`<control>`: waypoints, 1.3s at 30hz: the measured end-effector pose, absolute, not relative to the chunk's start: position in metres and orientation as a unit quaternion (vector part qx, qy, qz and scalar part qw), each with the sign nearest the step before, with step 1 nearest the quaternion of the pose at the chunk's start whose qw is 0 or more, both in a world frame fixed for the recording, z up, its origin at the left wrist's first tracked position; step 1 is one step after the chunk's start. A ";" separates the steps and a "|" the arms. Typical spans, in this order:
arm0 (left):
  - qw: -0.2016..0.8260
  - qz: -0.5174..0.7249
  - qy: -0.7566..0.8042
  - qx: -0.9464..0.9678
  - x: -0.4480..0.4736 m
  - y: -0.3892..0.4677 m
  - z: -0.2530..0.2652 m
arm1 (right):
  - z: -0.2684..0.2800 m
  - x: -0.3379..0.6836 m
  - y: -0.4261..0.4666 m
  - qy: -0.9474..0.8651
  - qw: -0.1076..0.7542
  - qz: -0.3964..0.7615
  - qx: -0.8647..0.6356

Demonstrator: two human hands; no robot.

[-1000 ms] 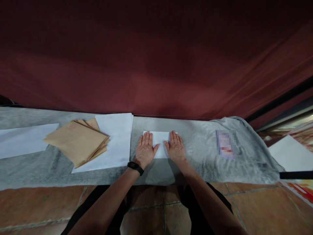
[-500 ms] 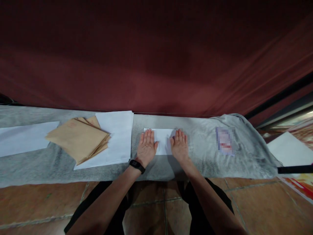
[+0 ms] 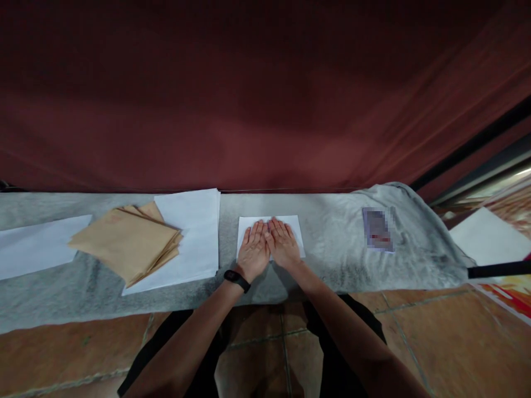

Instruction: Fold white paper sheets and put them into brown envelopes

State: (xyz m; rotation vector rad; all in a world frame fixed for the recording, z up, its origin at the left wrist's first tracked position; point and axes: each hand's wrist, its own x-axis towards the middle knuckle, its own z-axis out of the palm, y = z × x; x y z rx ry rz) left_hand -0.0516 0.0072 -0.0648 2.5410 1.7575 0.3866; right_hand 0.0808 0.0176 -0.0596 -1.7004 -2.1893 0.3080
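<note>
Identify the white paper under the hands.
The small sheet in the middle, under the left hand and right hand. No hand touches the stack beneath the brown envelopes, the far-left sheet or the far-right sheet.

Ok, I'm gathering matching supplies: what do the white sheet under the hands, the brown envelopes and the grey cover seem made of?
White sheet: probably matte paper; flat, crisp-edged, without shine.
Brown envelopes: likely kraft paper, matte, judging by tan colour and thin stacked edges.
Grey cover: apparently plush fabric; soft sheen, patchy nap and wrinkles, fibre unclear.
</note>
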 end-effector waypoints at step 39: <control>0.015 0.091 0.536 0.839 -0.047 -0.022 -0.059 | -0.056 0.076 -0.005 -0.772 0.179 0.101 -0.601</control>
